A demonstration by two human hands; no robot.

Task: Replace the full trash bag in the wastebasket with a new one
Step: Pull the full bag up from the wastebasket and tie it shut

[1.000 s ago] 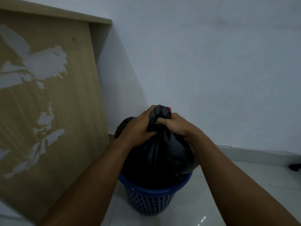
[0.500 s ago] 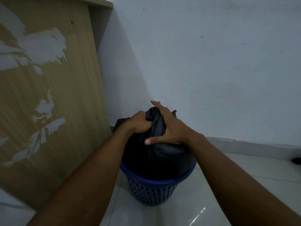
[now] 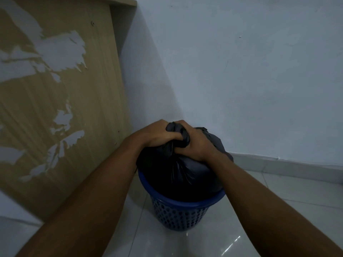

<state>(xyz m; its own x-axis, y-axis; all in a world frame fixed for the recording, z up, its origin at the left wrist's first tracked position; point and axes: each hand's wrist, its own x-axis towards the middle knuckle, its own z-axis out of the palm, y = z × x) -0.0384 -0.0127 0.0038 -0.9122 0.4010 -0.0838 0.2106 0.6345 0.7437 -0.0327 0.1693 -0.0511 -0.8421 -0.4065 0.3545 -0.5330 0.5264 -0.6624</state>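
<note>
Head view, looking down into a dim room corner. Blue perforated wastebasket (image 3: 178, 216) upright on glossy pale floor tiles (image 3: 278, 210), just beside a wooden panel (image 3: 65, 108) with peeling veneer and near a white wall (image 3: 241, 71). Inside it, bulging well above the rim, a full black trash bag (image 3: 178, 175). Gathered neck (image 3: 175, 127) of the bag pointing straight up, clamped between two bare hands. On one side the left hand (image 3: 156, 135), fingers curled tight round the bunched plastic. On the other the right hand (image 3: 198, 147), touching the left, fingers likewise wrapped round the neck. Both hands equally near, directly on top of the bag. Long axis of trash bag and wastebasket vertical, so likely a straight upward pull next. Impossible to tell whether knotted yet. No new bag in view.
</note>
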